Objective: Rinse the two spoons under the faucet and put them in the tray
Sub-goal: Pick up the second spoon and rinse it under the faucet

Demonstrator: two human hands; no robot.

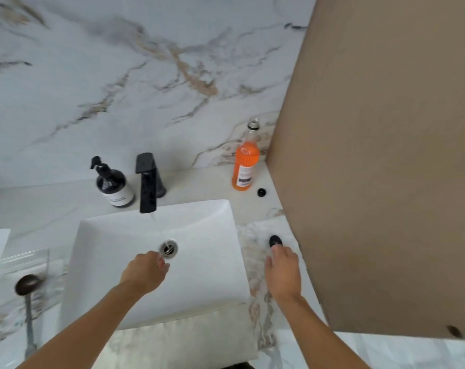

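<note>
- right hand (282, 272) covers the second spoon (275, 241) on the right counter; whether it is gripped, cannot tell.
- left hand (146, 270), loosely curled and empty, waits near the running faucet (148, 186).
- the person should pinch the handle firmly and turn the bowl under the stream.

Open sink basin (204, 275) under faucet (148, 182), soap bottle (114, 186) left, orange bottle (245, 161) right, cabinet panel (385, 169) walling right side

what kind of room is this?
Probably a bathroom or washroom vanity: a white basin with a black faucet running water, a pump soap bottle beside it, and marble-look counter and wall.
</note>
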